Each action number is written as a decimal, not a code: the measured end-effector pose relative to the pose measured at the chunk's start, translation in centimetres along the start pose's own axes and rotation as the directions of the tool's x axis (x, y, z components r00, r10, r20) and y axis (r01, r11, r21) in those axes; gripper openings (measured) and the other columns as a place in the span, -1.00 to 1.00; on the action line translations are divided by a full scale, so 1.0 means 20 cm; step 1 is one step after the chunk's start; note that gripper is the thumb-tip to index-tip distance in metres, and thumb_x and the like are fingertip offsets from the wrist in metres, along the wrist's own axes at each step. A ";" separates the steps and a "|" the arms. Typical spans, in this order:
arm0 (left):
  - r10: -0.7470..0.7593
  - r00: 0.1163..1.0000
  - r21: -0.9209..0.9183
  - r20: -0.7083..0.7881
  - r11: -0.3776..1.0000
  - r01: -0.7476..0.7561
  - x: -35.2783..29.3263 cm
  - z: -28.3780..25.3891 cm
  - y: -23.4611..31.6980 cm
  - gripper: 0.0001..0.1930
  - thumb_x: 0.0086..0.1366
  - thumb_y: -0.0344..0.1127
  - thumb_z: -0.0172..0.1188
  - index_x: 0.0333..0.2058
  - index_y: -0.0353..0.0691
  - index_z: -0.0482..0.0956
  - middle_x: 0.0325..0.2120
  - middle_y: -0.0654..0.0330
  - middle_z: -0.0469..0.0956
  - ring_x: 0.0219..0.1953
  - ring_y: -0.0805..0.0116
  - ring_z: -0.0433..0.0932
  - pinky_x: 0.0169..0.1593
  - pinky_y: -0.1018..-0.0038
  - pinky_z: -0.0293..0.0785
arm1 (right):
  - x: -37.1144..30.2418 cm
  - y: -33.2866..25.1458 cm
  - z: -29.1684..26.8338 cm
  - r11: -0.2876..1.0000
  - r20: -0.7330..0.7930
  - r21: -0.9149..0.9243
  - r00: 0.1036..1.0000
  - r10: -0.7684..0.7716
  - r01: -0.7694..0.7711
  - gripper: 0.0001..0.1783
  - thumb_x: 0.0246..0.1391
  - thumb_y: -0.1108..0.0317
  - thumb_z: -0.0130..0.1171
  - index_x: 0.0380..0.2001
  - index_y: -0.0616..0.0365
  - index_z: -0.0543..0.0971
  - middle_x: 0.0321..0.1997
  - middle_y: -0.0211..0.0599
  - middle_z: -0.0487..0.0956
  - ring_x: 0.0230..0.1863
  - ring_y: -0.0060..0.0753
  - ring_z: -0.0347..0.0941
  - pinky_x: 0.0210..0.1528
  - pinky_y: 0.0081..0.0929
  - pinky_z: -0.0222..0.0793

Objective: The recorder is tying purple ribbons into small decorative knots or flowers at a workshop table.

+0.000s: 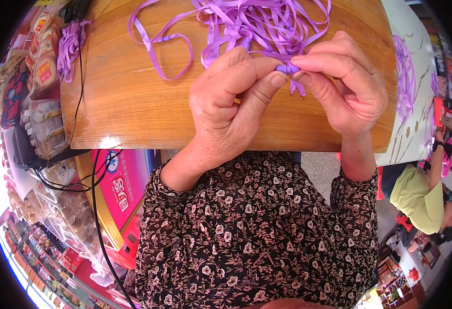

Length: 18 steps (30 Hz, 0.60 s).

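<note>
Over the wooden table, my left hand (231, 100) pinches one side of a small blue-purple clasp (288, 68) on a purple lanyard strap. My right hand (347, 82) pinches its other side between thumb and forefinger. Below the clasp, short purple strap ends (297, 89) hang between my thumbs. Just beyond my hands lies a tangled pile of purple lanyards (259, 26), several with similar clasps. One loose strap loop (189, 56) spreads to the left of the pile. My fingertips partly cover the clasp, so its exact shape is hidden.
The wooden table (133, 113) ends close to my body. Purple straps hang at a black object at its far left corner. Packaged goods (46, 123) and black cables (94, 206) are on the left. A marble-patterned surface (390, 147) with more straps adjoins right; another person (419, 198) is beyond.
</note>
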State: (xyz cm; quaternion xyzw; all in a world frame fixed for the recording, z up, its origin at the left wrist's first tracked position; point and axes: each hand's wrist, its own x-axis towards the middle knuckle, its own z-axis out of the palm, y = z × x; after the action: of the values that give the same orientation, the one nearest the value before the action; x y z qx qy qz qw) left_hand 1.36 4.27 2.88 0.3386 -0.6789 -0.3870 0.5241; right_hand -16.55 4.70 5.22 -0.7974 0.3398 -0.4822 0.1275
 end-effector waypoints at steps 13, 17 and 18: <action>0.044 0.999 0.034 0.001 0.998 -0.044 0.00 -0.01 0.01 -0.87 -0.01 -0.58 0.28 -0.42 -0.32 0.57 -0.69 0.23 0.34 -0.64 0.42 0.31 -0.56 0.52 0.21 | -0.02 -0.01 0.03 0.996 -0.008 0.059 0.998 0.065 -0.064 -0.81 -0.16 0.60 0.27 -0.38 0.34 0.57 -0.43 -0.25 0.51 -0.47 -0.49 0.33 -0.49 -0.64 0.16; 0.159 0.987 0.149 0.041 0.975 -0.163 0.00 -0.03 0.00 -0.84 -0.06 -0.57 0.29 -0.43 -0.32 0.55 -0.71 0.21 0.28 -0.66 0.36 0.29 -0.61 0.47 0.18 | -0.02 0.01 0.02 0.998 -0.003 0.069 1.000 0.009 -0.009 -0.81 -0.17 0.59 0.27 -0.38 0.34 0.57 -0.43 -0.25 0.51 -0.47 -0.48 0.33 -0.48 -0.61 0.16; 0.214 0.975 0.206 0.063 0.953 -0.223 0.00 -0.03 0.00 -0.81 -0.09 -0.57 0.29 -0.43 -0.31 0.54 -0.71 0.21 0.26 -0.67 0.34 0.29 -0.62 0.46 0.18 | -0.02 0.01 0.02 0.999 0.002 0.042 1.000 -0.019 0.018 -0.81 -0.17 0.59 0.27 -0.38 0.34 0.57 -0.43 -0.25 0.50 -0.48 -0.46 0.33 -0.48 -0.61 0.16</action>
State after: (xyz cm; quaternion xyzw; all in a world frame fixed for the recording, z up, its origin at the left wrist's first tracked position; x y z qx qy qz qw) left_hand 2.02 4.06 2.99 0.3075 -0.7598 -0.2589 0.5110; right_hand -16.46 4.70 4.66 -0.7982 0.3220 -0.4895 0.1402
